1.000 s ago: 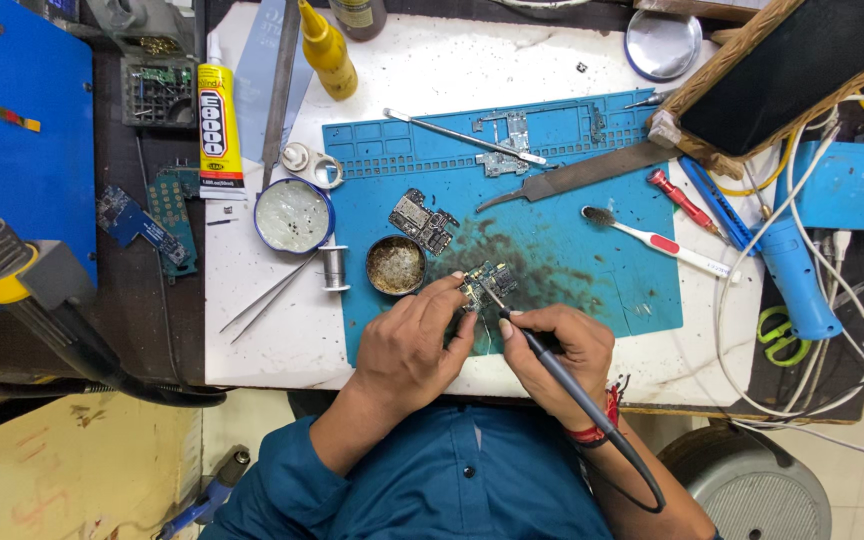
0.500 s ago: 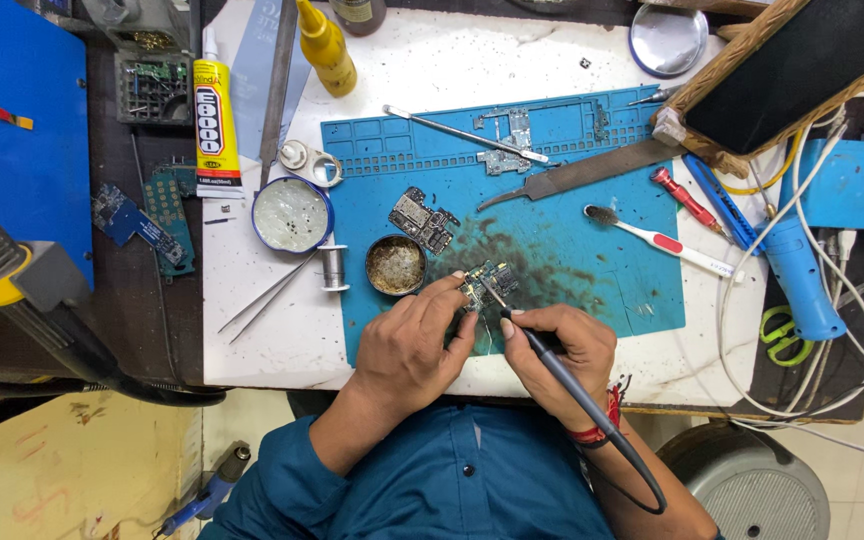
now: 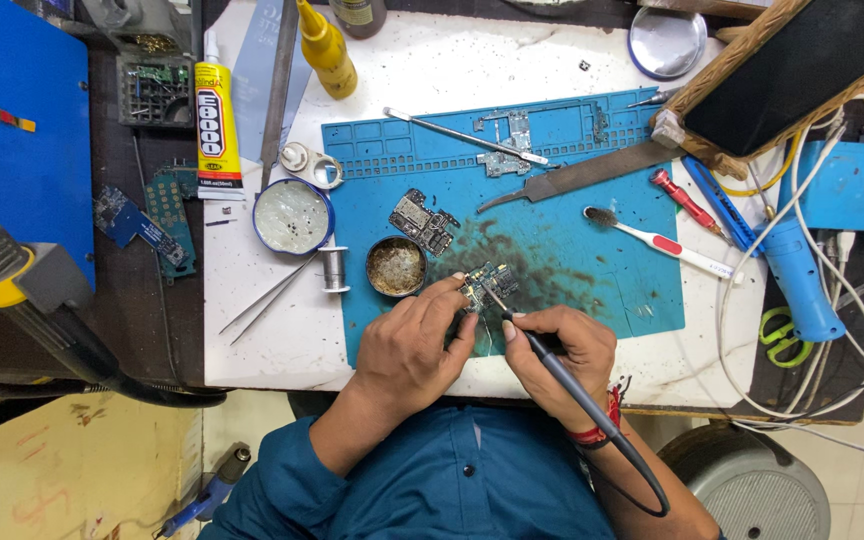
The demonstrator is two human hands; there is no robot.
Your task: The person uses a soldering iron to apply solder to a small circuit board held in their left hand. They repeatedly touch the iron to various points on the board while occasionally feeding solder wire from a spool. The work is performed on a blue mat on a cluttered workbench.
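Observation:
My left hand (image 3: 410, 350) pins a small circuit board (image 3: 489, 281) against the blue work mat (image 3: 592, 250) with its fingertips. My right hand (image 3: 562, 355) grips a black soldering iron (image 3: 542, 345) like a pen, its thin tip touching the board. The iron's black cord (image 3: 632, 460) trails back past my right wrist. A round tin of brass cleaning wool (image 3: 396, 266) sits just left of the board. Another bare circuit board (image 3: 424, 222) lies above the tin.
On the mat lie a toothbrush (image 3: 657, 243), a metal file (image 3: 577, 177) and a metal spudger (image 3: 462, 135). A round flux tin (image 3: 293, 216), solder spool (image 3: 333, 268), tweezers (image 3: 267, 297) and glue tube (image 3: 215, 125) are left; a blue hot-air handle (image 3: 797, 275) and cables are right.
Both hands stay on the small board. The soldering iron tip has shifted only slightly on it.

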